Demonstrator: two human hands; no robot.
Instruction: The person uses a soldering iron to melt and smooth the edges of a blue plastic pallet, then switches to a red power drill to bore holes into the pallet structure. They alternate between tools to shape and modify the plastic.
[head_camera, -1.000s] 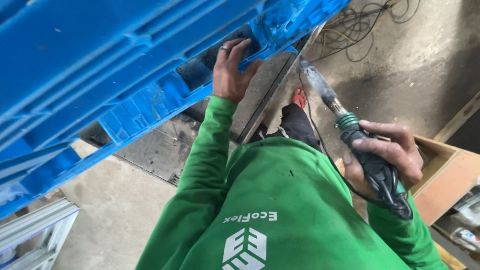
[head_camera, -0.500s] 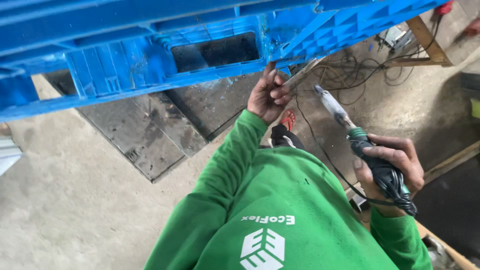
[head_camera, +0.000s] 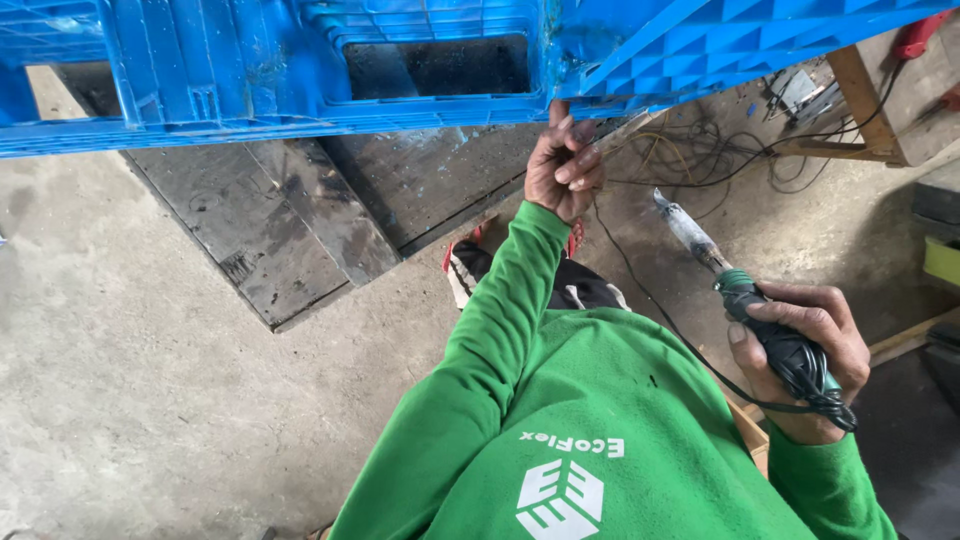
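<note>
A large blue plastic pallet (head_camera: 300, 70) stands on edge across the top of the view. My left hand (head_camera: 563, 167) reaches up in a green sleeve and grips the pallet's lower edge beside a rectangular opening. My right hand (head_camera: 800, 350) is shut on the dark handle of a corded soldering-iron-like tool (head_camera: 700, 240). Its grey metal tip points up and to the left, well short of the pallet. A black cord is wound round the handle. My green sweatshirt fills the bottom middle.
Dark, worn wooden boards (head_camera: 330, 220) lie on the concrete floor (head_camera: 140, 380) under the pallet. Tangled cables (head_camera: 700, 150) lie at upper right near a wooden frame (head_camera: 860, 100). A wooden box edge (head_camera: 910, 340) sits at the right.
The pallet has swung more level across the top. My left hand has shifted right along its lower edge. My right hand still holds the tool and has moved little.
</note>
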